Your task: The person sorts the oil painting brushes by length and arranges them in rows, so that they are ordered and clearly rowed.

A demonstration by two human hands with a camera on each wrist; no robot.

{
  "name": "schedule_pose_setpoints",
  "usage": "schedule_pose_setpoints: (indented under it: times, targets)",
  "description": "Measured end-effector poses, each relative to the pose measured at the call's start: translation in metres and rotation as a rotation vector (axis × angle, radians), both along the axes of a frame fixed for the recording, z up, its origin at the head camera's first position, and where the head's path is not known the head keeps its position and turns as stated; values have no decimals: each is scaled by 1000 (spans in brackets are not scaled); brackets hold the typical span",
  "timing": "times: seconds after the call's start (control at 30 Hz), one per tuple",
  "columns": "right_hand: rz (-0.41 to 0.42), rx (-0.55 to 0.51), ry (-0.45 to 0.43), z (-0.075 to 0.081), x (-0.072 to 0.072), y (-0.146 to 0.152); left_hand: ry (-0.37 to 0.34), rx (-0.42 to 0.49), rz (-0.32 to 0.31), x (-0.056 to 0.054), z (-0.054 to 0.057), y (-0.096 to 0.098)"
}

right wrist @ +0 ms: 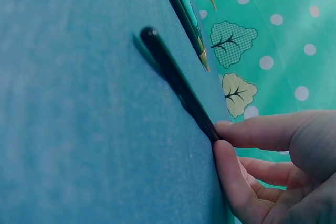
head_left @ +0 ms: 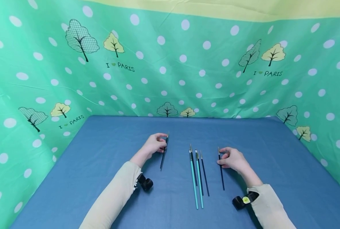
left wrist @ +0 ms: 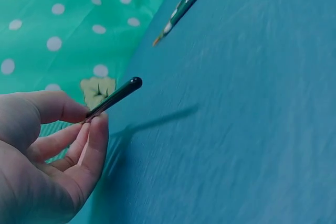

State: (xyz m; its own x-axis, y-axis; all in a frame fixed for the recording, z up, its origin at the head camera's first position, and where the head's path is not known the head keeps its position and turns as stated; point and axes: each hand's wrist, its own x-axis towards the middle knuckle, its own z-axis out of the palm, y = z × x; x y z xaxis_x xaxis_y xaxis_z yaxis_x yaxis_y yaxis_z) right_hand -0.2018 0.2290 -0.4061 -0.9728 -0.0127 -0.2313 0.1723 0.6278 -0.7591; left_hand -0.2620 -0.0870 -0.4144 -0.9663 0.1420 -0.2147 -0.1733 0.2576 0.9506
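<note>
My left hand (head_left: 155, 143) pinches a thin dark-handled paintbrush (left wrist: 119, 95) between thumb and fingers, to the left of the other brushes. Its bristles point toward the back, and in the left wrist view a shadow falls on the cloth apart from the handle. On the other side, my right hand (head_left: 233, 159) grips a second dark paintbrush (right wrist: 170, 69) between thumb and fingertips. This one lies close along the cloth, its shadow right beside the handle. Between the hands lie several more brushes, including a turquoise-handled paintbrush (head_left: 194, 187) and a slim dark paintbrush (head_left: 205, 178).
A blue cloth (head_left: 107, 140) covers the table. Behind and along both sides hangs a green dotted curtain (head_left: 147, 92) printed with trees. Each wrist wears a small black camera, the left camera (head_left: 145, 183) and the right camera (head_left: 238, 202).
</note>
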Motion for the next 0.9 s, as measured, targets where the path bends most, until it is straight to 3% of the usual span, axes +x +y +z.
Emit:
schedule_pose_setpoints:
  times: [0.3,0.57,0.9]
  targets:
    - [0,-2,4,1,1,-1,-3,8,70,-17,2,-23]
    - [1,-4,7,1,1,0,12,6,79,-35,3,-36]
    - [-3,-3,0,-1,0,1,13,-60,122,-46,5,-58]
